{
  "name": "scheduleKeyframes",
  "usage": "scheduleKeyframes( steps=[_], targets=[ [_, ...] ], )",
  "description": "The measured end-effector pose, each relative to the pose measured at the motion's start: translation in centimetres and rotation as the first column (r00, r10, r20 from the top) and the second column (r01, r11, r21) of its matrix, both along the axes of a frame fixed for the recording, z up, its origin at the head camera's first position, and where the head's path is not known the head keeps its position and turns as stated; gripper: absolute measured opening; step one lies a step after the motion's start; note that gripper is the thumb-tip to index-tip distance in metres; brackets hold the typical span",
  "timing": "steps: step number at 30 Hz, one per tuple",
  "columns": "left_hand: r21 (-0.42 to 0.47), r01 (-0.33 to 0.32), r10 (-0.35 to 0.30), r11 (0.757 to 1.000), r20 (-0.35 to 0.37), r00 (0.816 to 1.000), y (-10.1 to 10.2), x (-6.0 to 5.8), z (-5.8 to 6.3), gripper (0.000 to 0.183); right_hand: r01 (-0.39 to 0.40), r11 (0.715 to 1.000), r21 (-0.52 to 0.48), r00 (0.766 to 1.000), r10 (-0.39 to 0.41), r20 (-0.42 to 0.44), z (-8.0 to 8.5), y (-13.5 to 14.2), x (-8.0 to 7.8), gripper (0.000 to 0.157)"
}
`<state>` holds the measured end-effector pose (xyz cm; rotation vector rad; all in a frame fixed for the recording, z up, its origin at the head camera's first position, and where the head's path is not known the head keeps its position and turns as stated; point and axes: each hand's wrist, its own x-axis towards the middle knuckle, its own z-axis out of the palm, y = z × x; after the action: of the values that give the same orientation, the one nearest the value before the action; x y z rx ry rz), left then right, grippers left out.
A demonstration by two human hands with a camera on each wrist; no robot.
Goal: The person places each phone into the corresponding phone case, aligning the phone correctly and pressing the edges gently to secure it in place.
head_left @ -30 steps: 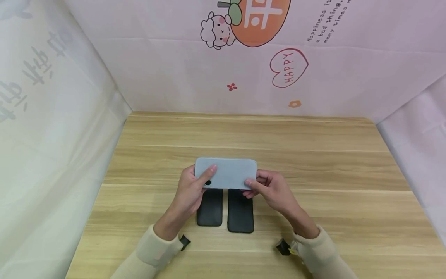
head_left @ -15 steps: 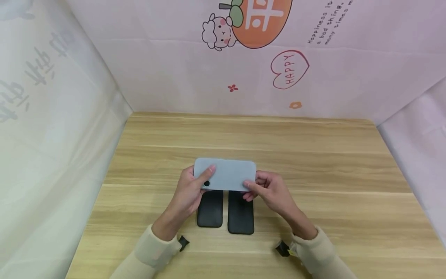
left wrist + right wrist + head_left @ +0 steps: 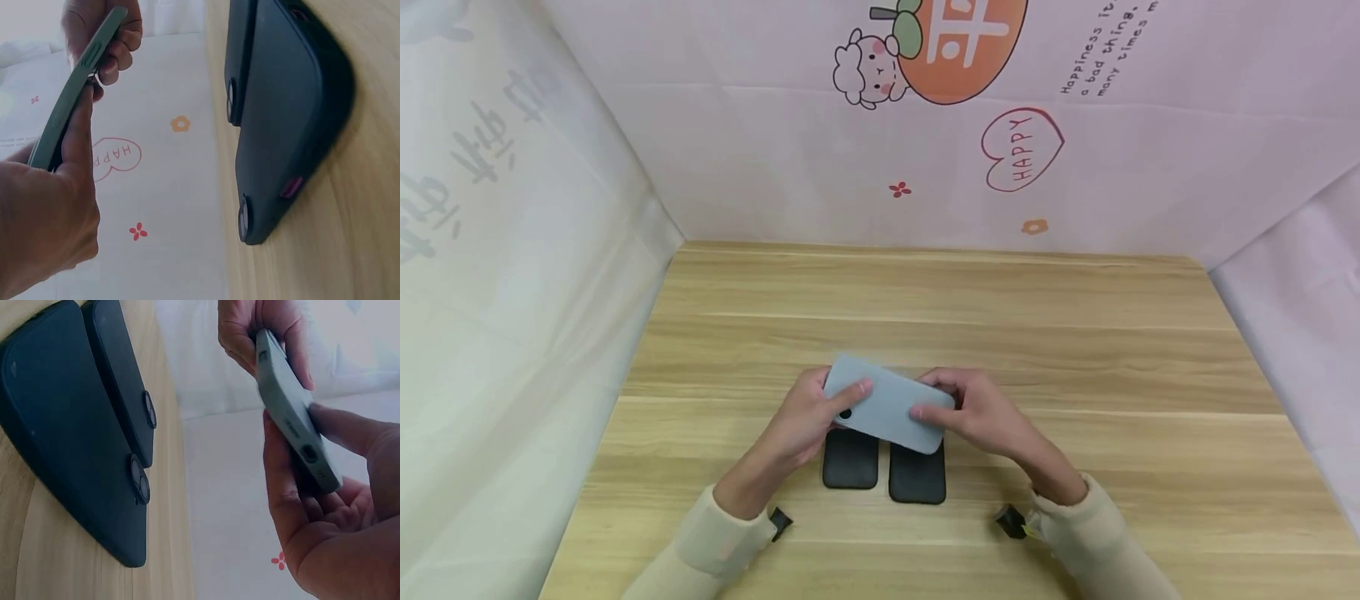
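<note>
A phone in a pale blue case (image 3: 887, 407) is held above the table between both hands, its back facing up and its right end tilted toward the person. My left hand (image 3: 797, 417) grips the left end, thumb across the back near the round camera hole. At the other end, my right hand (image 3: 983, 412) pinches it, thumb on top and fingers underneath. Below lie two black-cased phones side by side, the left one (image 3: 850, 467) and the right one (image 3: 917, 482), their far ends hidden by the held phone. Camera rings show on both black phones in the right wrist view.
The wooden table (image 3: 1075, 333) reaches to a printed white cloth (image 3: 760, 167) at the back, with cloth also at both sides. Small black devices are at each wrist, the left one (image 3: 781, 523) and the right one (image 3: 1011, 522), near the sleeve cuffs.
The pale blue phone has turned clockwise, its right end coming nearer the person. My right hand has shifted its grip left along it; my left hand has lowered slightly. The black phones have stayed put.
</note>
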<state>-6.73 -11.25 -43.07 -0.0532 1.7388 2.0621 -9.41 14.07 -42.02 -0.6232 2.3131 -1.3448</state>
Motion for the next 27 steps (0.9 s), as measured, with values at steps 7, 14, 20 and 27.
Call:
scheduleKeyframes(
  steps=[7, 14, 20, 27],
  targets=[
    [-0.180, 0.193, -0.200, 0.965, -0.020, 0.980, -0.4, 0.0, -0.5, 0.038, -0.118, 0.991, 0.058, 0.991, 0.121, -0.049, -0.1, -1.4, 0.5, 0.018],
    [-0.123, 0.197, -0.199, 0.973, -0.006, 0.980, -1.5, 0.2, -1.0, 0.043, -0.066, 0.998, 0.002, 0.995, 0.066, 0.081, -1.0, -2.9, 1.1, 0.016],
    [-0.056, 0.152, -0.152, 0.987, 0.006, 0.988, -2.4, 0.2, -1.2, 0.055, 0.078, 0.995, -0.064, 0.971, -0.061, 0.229, -2.1, -3.8, 1.6, 0.022],
    [-0.067, 0.118, -0.117, 0.991, 0.025, 0.993, -3.7, 0.5, -1.8, 0.054, 0.172, 0.980, -0.103, 0.939, -0.131, 0.317, -3.0, -5.6, 2.1, 0.021]
  ],
)
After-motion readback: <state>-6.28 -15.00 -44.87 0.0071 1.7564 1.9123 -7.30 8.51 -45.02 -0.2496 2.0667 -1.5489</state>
